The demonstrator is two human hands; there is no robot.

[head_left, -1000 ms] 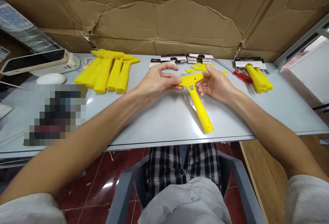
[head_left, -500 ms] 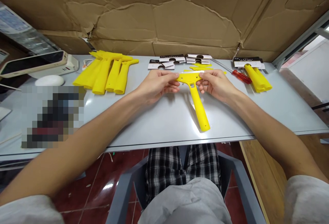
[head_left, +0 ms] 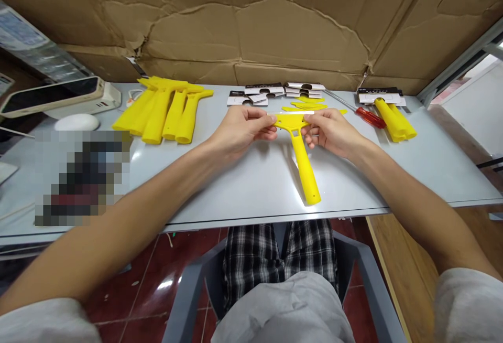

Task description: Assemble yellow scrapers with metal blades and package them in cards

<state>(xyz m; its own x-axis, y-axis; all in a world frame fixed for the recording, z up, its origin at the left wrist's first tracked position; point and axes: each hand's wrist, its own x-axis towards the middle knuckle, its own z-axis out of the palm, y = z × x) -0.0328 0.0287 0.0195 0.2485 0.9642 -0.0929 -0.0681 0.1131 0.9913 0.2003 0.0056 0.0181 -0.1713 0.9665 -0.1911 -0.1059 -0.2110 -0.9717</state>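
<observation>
Hands (head_left: 241, 130) (head_left: 335, 130) apart; scraper (head_left: 304, 162) between fingers (head_left: 266, 121)

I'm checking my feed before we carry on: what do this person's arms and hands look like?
The left hand and right hand wear no gloves, and no ring or watch shows on either. The forearms are uncovered too. Pale grey sleeves end near the elbows, with no marking visible.

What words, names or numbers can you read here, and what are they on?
I can't read any for sure.
Black card at right: pale print, too small to read.
Black-and-white cards in the middle: print too small.
Label at upper left: too blurred.
Held yellow tool: no writing visible.
</observation>
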